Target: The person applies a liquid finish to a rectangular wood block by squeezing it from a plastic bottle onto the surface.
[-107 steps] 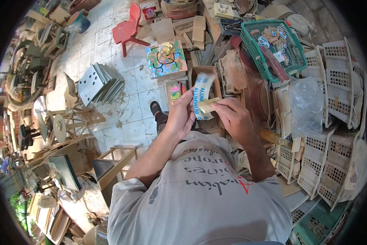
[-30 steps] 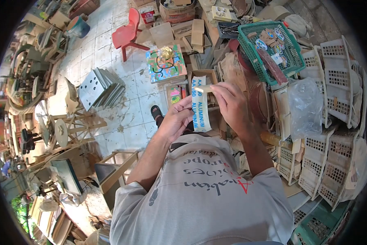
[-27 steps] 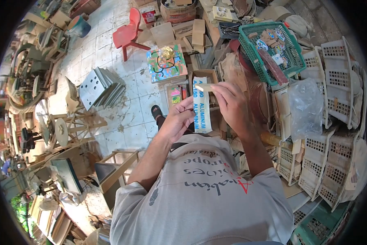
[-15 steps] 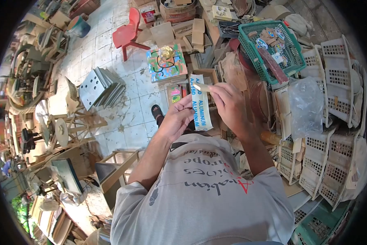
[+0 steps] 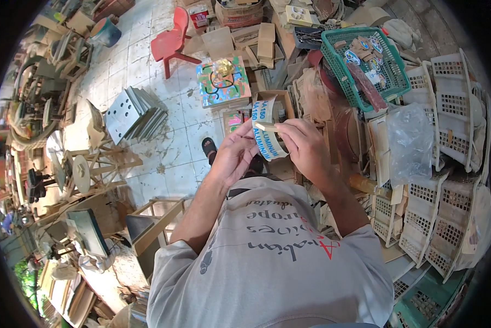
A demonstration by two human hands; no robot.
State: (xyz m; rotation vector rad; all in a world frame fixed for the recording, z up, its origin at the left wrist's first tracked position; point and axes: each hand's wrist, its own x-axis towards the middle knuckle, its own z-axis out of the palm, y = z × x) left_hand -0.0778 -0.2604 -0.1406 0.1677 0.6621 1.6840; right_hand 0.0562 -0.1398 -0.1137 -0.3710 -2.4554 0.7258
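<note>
At the centre of the view, just past the hem of a soft grey cotton-looking shirt (image 5: 273, 268), a curling strip (image 5: 261, 112) of paper-like material hangs between the two hands, its off-white face printed in blue with "AA150" and "ALUMINUM". On its nine o'clock side, the left hand (image 5: 236, 154) holds the strip's edge in a narrow pinch, the fingertips partly hidden. On its three o'clock side, the right hand (image 5: 305, 146) grips a small, flat, pale piece (image 5: 267, 127), wood-like and straight-edged, between thumb and fingertips. The piece lies across the strip's printed face; whether the two touch, I cannot tell.

Read from the centre, a smooth red plastic chair (image 5: 169, 48) stands at eleven o'clock on glossy, dirt-smeared tiles (image 5: 172, 139). Near twelve is a brightly painted square board (image 5: 208, 87) bearing a shiny golden object (image 5: 222, 68). Toward two, a green lattice basket (image 5: 341, 79) holds painted cutouts (image 5: 352, 56) and a rough reddish block (image 5: 365, 87). A crumpled clear plastic bag (image 5: 409, 147) lies at three, beside perforated whitish crates (image 5: 452, 104). At ten are stacked grey sheets (image 5: 123, 113) with round holes; at eight, a bare timber frame (image 5: 159, 224).
</note>
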